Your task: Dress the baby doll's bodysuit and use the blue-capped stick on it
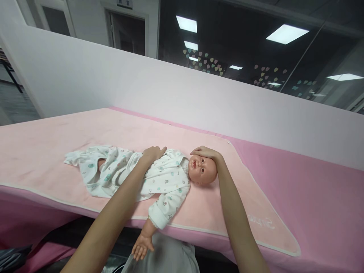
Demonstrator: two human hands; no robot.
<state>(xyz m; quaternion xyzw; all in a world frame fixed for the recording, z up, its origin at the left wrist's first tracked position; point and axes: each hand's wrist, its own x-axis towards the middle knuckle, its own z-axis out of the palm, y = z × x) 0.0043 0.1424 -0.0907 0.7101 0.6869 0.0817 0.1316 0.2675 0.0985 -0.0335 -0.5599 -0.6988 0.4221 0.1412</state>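
Observation:
A baby doll (202, 170) lies on its back on a peach pad, its head to the right. It wears white patterned clothes (167, 176); the trousers are rumpled at the left. My left hand (154, 153) is closed over the far side of the doll's torso, thumb extended towards its neck, the other fingers mostly hidden. Cupped round the far side and crown of the doll's head is my right hand (205, 152), fingers together. The doll's near arm (146, 231) hangs over the front edge, palm showing.
The peach pad (57, 140) covers much of a pink table surface (321, 197). A white low wall (170, 91) runs along the back, below dark glass with heart stickers (204, 60). My grey-clad lap (167, 254) is under the front edge.

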